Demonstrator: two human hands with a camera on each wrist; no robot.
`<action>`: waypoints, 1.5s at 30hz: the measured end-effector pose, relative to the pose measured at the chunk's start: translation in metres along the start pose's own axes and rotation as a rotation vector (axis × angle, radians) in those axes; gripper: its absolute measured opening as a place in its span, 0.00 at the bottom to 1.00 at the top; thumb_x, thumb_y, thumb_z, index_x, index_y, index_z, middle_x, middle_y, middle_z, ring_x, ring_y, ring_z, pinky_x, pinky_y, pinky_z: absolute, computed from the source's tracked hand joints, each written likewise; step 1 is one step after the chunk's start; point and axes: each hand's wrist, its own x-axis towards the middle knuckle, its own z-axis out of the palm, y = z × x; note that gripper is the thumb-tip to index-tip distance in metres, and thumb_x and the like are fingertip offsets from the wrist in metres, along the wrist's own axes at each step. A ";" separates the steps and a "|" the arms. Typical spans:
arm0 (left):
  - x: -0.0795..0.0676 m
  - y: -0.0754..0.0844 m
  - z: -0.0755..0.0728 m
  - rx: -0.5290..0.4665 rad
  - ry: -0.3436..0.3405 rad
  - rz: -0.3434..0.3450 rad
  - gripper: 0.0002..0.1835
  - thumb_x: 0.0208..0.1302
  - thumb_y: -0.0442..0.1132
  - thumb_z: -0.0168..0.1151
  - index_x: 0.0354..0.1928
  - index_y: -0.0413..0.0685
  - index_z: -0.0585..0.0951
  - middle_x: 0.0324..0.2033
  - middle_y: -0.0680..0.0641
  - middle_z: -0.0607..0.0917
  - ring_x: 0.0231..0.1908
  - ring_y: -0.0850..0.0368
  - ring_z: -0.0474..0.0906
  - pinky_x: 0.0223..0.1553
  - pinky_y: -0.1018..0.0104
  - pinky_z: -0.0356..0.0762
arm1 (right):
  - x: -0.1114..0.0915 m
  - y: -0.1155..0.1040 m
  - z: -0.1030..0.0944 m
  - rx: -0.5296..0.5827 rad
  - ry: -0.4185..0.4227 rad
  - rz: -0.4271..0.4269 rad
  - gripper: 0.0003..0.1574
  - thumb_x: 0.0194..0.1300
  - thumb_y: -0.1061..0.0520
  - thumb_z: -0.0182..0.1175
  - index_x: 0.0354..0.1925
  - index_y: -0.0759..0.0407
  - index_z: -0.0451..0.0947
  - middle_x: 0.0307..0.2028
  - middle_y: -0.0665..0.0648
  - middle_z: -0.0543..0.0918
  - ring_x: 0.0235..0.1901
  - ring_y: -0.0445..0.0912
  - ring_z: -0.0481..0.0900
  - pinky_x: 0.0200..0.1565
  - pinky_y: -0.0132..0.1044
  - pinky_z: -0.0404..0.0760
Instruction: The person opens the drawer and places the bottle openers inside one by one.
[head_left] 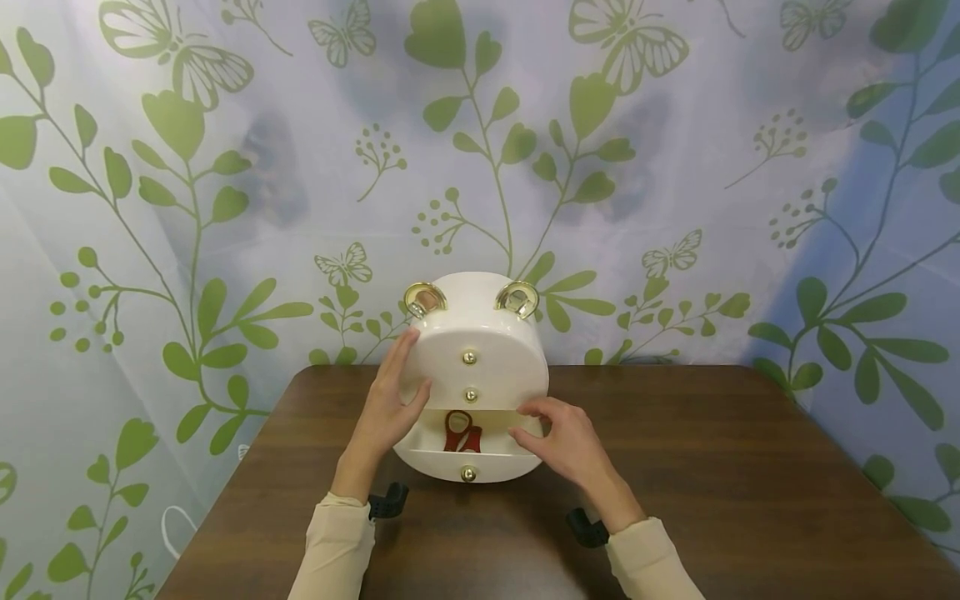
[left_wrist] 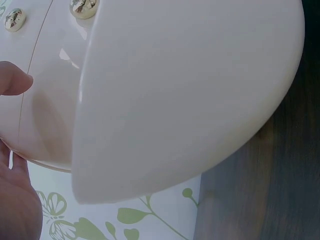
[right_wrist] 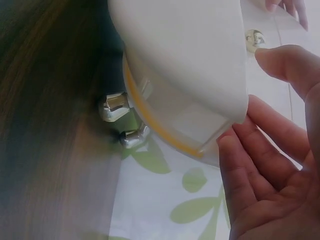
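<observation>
A round white drawer organizer [head_left: 442,358] with gold ear-shaped pieces and gold knobs stands on the table. Its bottom drawer [head_left: 435,467] is pulled out. Inside lie red-handled scissors [head_left: 457,429]; their blades are hidden. My left hand [head_left: 382,417] rests along the organizer's left side, fingers extended and thumb toward the front. At the drawer's right edge is my right hand [head_left: 570,437], its thumb apart from its loosely bent fingers. In the right wrist view, the fingertips [right_wrist: 230,142] are at the drawer's corner; firm contact is unclear.
The brown wooden table [head_left: 712,483] extends to both sides and toward me. Behind it hangs a pale curtain [head_left: 675,150] with green leaves and butterflies. Metal feet [right_wrist: 115,106] show beneath the organizer. A white cable [head_left: 168,533] loops beside the table's left edge.
</observation>
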 end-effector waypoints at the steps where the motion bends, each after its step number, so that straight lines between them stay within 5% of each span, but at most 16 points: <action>1: 0.000 0.000 0.000 0.002 -0.001 -0.003 0.45 0.63 0.25 0.68 0.80 0.46 0.60 0.78 0.40 0.63 0.77 0.40 0.57 0.76 0.73 0.49 | 0.000 0.000 0.000 0.005 0.001 -0.002 0.15 0.58 0.52 0.77 0.43 0.54 0.89 0.43 0.52 0.90 0.41 0.52 0.84 0.46 0.46 0.83; 12: -0.001 0.000 0.000 -0.006 0.003 0.006 0.45 0.63 0.25 0.68 0.80 0.45 0.60 0.78 0.40 0.63 0.77 0.40 0.58 0.76 0.73 0.49 | -0.004 -0.009 0.000 0.080 0.047 -0.015 0.18 0.58 0.55 0.78 0.46 0.57 0.88 0.43 0.53 0.90 0.44 0.54 0.89 0.50 0.53 0.85; 23: -0.001 -0.002 0.001 -0.009 -0.003 0.003 0.45 0.62 0.25 0.68 0.80 0.45 0.60 0.77 0.39 0.63 0.77 0.40 0.58 0.76 0.73 0.49 | -0.010 -0.022 -0.001 0.139 0.086 -0.110 0.15 0.55 0.57 0.79 0.42 0.52 0.88 0.38 0.48 0.91 0.40 0.45 0.90 0.46 0.42 0.88; 45: -0.001 -0.001 0.000 0.018 -0.012 -0.026 0.45 0.64 0.27 0.68 0.81 0.48 0.60 0.78 0.42 0.62 0.78 0.43 0.58 0.76 0.74 0.49 | -0.021 -0.047 0.015 0.199 -0.190 -0.131 0.04 0.63 0.59 0.73 0.38 0.57 0.91 0.33 0.48 0.91 0.33 0.35 0.88 0.38 0.28 0.85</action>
